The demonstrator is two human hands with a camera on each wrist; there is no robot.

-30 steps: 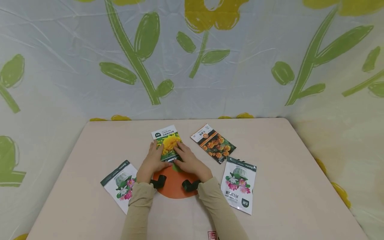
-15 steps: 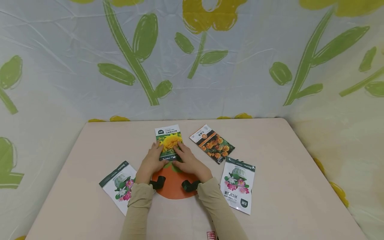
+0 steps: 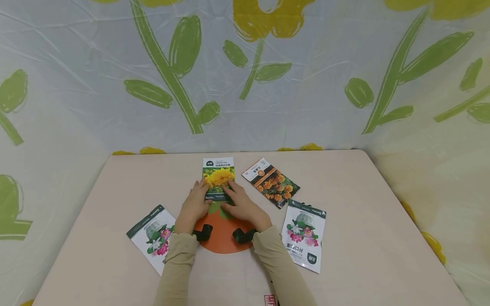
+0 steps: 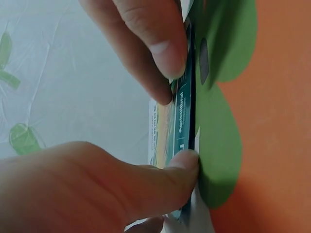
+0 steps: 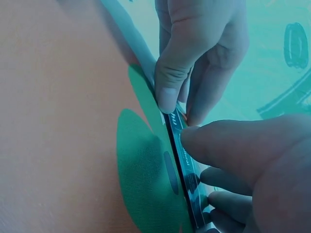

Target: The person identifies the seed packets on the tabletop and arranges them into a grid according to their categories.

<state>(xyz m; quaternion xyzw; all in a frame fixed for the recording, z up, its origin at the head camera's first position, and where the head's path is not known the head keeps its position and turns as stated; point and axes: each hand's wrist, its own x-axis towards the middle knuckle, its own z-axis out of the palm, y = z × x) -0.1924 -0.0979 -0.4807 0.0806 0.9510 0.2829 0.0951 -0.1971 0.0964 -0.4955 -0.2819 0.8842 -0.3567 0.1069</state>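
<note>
In the head view, a flower seed packet (image 3: 219,177) with a yellow bloom lies near the table's back edge, its sides straight. My left hand (image 3: 194,205) touches its left part with extended fingers, thumb at the lower edge. From the right, my right hand (image 3: 243,204) rests its fingers on the packet's right part, thumb also low. Up close in the left wrist view, the left thumb (image 4: 184,160) sits on the packet's dark green bottom strip (image 4: 182,109). The right wrist view has the right thumb (image 5: 192,138) against that strip, other fingers beside it.
An orange marigold packet (image 3: 273,185) lies tilted to the right. Near its lower corner is a white lotus packet (image 3: 304,236), upside down. A matching white packet (image 3: 155,238) lies left, partly behind my left forearm. An orange round print (image 3: 222,238) marks the table (image 3: 363,238).
The yellow-flower packet has turned from a slant to nearly straight, shifting slightly right and back under both hands. The other packets lie as before.
</note>
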